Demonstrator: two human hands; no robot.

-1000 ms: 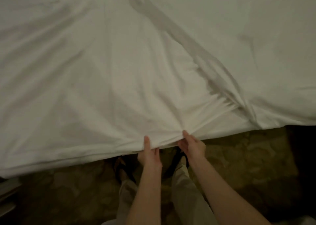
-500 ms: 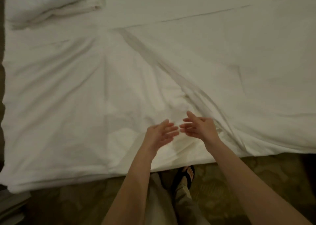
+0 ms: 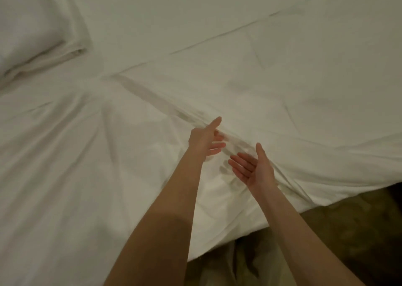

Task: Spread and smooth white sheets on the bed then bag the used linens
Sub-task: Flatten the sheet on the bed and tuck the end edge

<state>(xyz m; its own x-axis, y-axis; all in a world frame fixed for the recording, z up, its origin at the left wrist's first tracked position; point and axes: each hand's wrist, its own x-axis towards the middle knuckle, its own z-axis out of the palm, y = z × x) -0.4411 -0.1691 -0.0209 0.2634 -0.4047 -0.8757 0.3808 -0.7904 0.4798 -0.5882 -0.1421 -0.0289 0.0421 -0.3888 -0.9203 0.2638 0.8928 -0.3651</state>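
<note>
Dim, warm light; soft shadows fill the sheet (image 3: 272,72) folds, fingers (image 3: 217,145) motion-blurred, edges bowed by the wide lens.

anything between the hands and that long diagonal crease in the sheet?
Nothing visible. The left hand and right hand are both open and empty, right by the lower end of the diagonal crease in the white sheet. The pillow lies far off at the upper left.

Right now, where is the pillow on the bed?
In the head view the pillow lies at the upper left corner of the frame, on the white sheet, well beyond and left of the left hand and right hand.
</note>
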